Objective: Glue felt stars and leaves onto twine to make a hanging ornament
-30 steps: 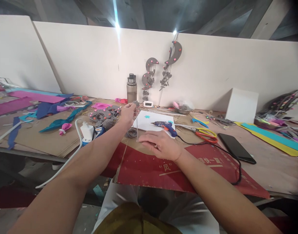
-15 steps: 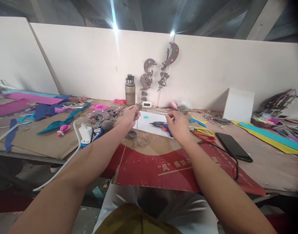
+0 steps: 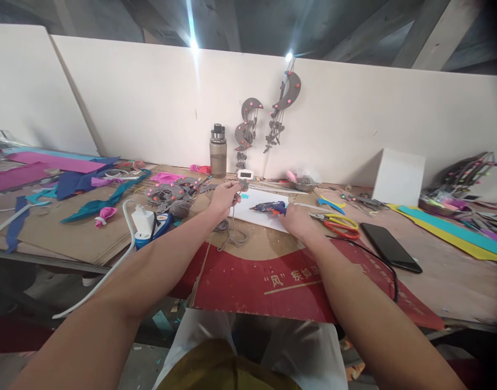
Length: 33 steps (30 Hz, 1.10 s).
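My left hand [image 3: 224, 196] is closed in a pinch on a small grey felt piece [image 3: 243, 186] with a grey string [image 3: 232, 234] hanging from it down to the table. My right hand [image 3: 298, 221] is wrapped round the handle of a blue glue gun [image 3: 268, 207], whose nozzle points left toward the felt piece. Both are over a white sheet [image 3: 256, 215] that bears a small teal star. Loose grey string lies coiled on the brown cardboard just before the sheet.
Orange-yellow scissors [image 3: 340, 223] and a black phone [image 3: 390, 247] lie to the right, with the gun's black cord [image 3: 388, 271] trailing across red cardboard [image 3: 273, 284]. A power strip [image 3: 145, 222], felt scraps, a bottle [image 3: 218, 151] and a white box [image 3: 398, 176] stand around. Moon-shaped hangings [image 3: 288, 92] are on the wall.
My right hand has come down from a raised open position and closed on the glue gun. My left hand has shifted slightly right with the felt piece, toward the gun's nozzle.
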Each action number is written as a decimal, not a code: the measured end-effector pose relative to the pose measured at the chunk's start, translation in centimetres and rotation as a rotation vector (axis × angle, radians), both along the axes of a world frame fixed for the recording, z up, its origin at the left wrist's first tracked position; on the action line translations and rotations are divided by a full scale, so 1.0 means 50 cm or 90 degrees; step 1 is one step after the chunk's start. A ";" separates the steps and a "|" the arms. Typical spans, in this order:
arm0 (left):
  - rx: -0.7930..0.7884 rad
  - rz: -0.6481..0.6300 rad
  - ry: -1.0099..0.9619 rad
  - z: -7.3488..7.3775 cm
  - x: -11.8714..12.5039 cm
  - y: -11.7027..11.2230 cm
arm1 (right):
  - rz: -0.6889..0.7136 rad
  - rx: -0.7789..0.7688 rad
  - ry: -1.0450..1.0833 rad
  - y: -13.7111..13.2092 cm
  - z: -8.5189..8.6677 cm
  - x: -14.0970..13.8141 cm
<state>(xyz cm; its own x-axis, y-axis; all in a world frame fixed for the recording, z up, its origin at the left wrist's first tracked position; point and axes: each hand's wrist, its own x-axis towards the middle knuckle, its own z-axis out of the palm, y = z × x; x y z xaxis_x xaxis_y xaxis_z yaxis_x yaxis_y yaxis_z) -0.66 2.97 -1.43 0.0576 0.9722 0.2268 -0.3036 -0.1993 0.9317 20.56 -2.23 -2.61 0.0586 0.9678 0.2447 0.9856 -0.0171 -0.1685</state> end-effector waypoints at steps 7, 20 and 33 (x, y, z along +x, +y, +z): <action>-0.009 -0.016 0.007 0.000 0.002 -0.009 | 0.004 0.187 0.327 0.003 0.013 0.001; -0.055 -0.001 -0.008 -0.007 -0.001 0.000 | 0.133 0.136 0.769 -0.008 0.025 -0.036; -0.078 -0.015 -0.004 0.001 -0.004 -0.005 | 0.257 0.152 0.532 -0.039 0.036 -0.048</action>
